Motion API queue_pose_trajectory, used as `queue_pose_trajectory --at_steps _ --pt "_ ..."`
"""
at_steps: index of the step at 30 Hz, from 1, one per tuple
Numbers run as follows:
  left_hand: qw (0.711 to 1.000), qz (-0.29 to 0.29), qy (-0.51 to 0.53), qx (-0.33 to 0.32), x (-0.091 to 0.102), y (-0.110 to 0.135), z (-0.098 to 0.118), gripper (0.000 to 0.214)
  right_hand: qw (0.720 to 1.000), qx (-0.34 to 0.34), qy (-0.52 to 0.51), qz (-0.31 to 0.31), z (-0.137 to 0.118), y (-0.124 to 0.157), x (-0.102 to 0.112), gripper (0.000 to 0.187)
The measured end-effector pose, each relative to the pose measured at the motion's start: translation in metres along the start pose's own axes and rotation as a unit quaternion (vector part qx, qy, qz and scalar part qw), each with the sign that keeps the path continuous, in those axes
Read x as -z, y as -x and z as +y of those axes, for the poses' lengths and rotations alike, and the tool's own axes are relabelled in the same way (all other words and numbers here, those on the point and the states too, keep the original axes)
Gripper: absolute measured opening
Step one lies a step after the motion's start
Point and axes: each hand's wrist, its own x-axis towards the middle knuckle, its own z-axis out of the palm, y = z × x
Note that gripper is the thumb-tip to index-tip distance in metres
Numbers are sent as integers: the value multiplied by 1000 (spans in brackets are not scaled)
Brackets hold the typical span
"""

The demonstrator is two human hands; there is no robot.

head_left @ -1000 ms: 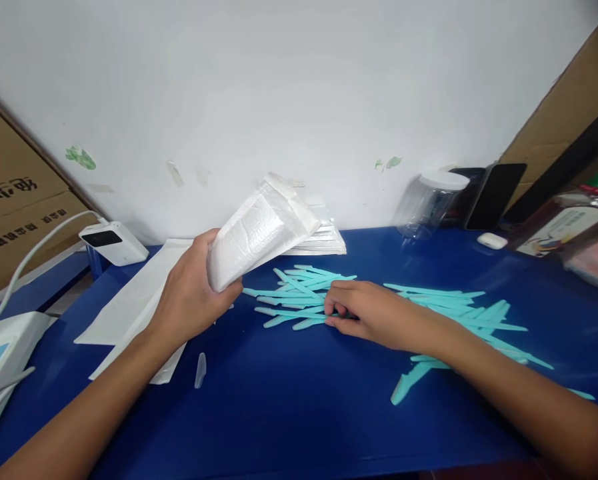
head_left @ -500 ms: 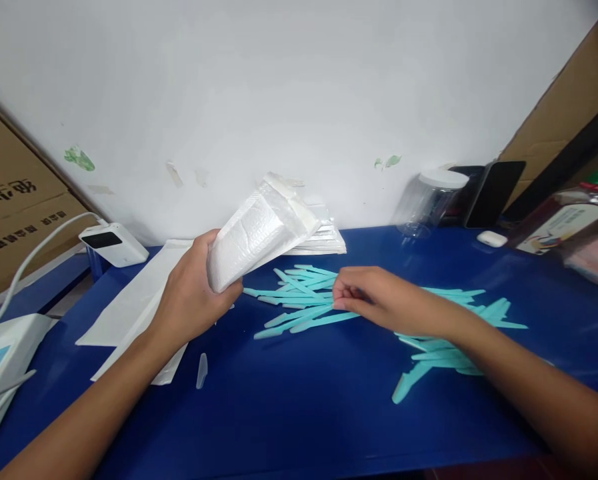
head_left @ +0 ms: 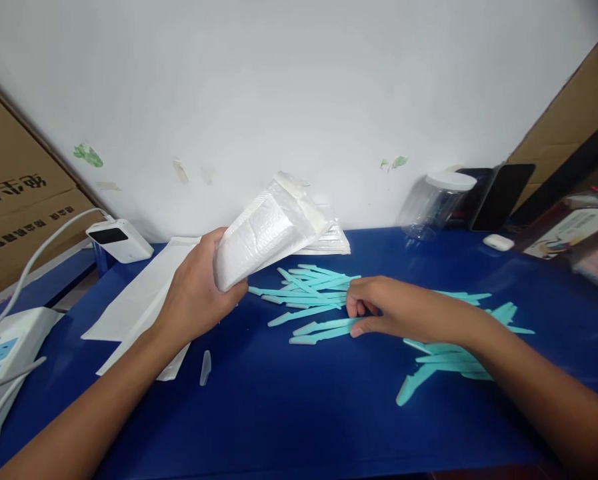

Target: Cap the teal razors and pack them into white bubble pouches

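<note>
My left hand [head_left: 199, 287] is closed around a white bubble mailer [head_left: 253, 233] and holds it up, tilted, above the table. My right hand [head_left: 376, 305] reaches over a pile of turquoise eyebrow razors [head_left: 306, 283]. Its thumb and curled fingers pinch the ends of two eyebrow razors [head_left: 319, 331] at the pile's near side; the exact grip is partly hidden. A second group of eyebrow razors [head_left: 449, 360] lies under and beside my right forearm. One small translucent blade cover [head_left: 205, 368] rests alone on the blue table [head_left: 279, 413].
Flat white mailers [head_left: 133, 287] lie at the left, with a stack of mailers [head_left: 329, 241] against the wall. A power bank [head_left: 121, 241] and power strip [head_left: 13, 353] stand far left. At the back right are a clear jar [head_left: 439, 203], a phone [head_left: 503, 197] and a bottle [head_left: 563, 227].
My right hand has shifted slightly toward me, and two razors now lie a little apart from the pile's near side. The left hand still holds the mailer. The view has turned slightly.
</note>
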Motion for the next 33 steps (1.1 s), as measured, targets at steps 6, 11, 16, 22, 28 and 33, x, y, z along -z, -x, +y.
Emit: queue_pose_trajectory --at_steps 6,11,16,22,28,33 --pt "1000 -17 3 -4 0 -1 0 80 998 56 0 29 -15 -11 -17 23" --pt "1000 -18 13 -2 3 1 3 80 994 82 33 72 -16 -17 -31 18" --pt "1000 -19 10 -17 2 2 2 80 994 77 42 69 -13 -17 -30 20" --pt "999 -36 11 -35 1 3 1 85 991 65 109 46 -24 -14 -33 21" --pt "999 -36 15 -34 0 1 0 83 949 128 274 88 -27 -13 -51 24" --pt "999 -37 17 -28 -1 0 -1 86 955 141 250 74 -27 -9 -51 23"
